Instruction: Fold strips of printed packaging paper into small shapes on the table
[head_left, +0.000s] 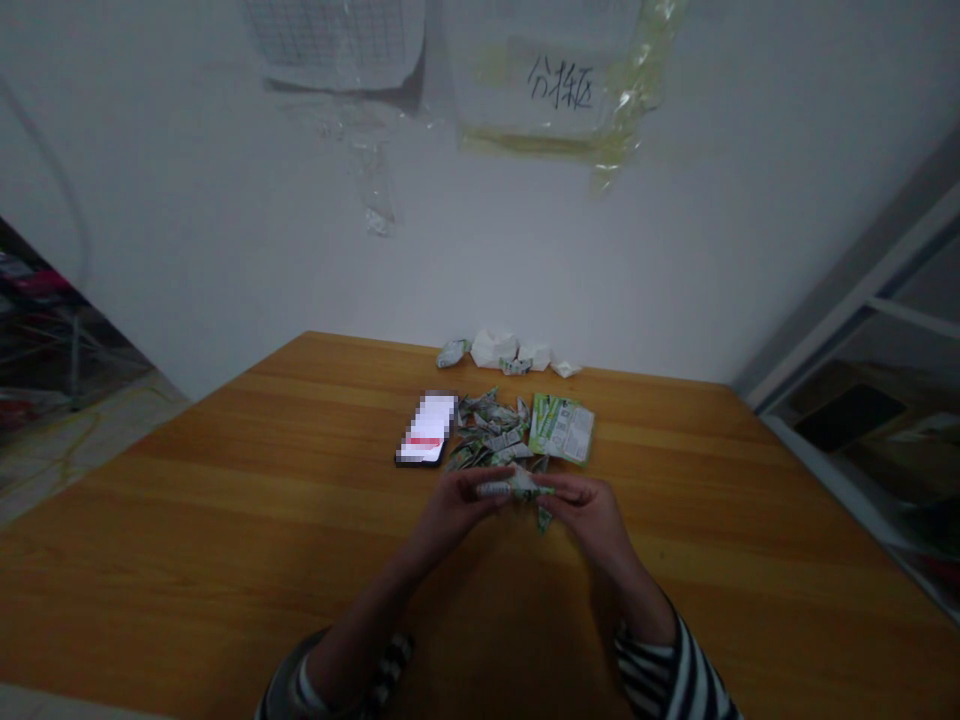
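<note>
— What are the hands doing?

— The left hand (450, 510) and the right hand (589, 510) are close together above the middle of the desk (225, 540), both pinched on one small folded wrapper (516, 487) printed in green and white. The left fingertips grip its left end, the right fingertips its right end, so it spans the gap between them. A second scrap (543, 519) shows just below the right fingertips; I cannot tell whether it is held or lying on the wood.

— And around them, from the left?

— A phone (427, 429) lies flat, screen up, beyond the left hand, toward the far edge. Just beside it on the right sits a heap of folded wrappers (491, 432), the same green and white, touching or nearly touching the phone's side. Right of the heap lies a flat green packet (562, 428), its near corner overlapping the heap's edge.

— Anything further back?

— Along the far edge, against the wall, there is a row of crumpled white papers (504, 350), well apart from the hands.

— The sleeves?

— Striped, dark and light, on both forearms, which come in from the near edge. The left sleeve (322, 680) is pushed up; the right sleeve (667, 670) ends near the wrist.

— And off the desk?

— Taped sheets hang on the wall above, one with handwriting (561, 82).
</note>
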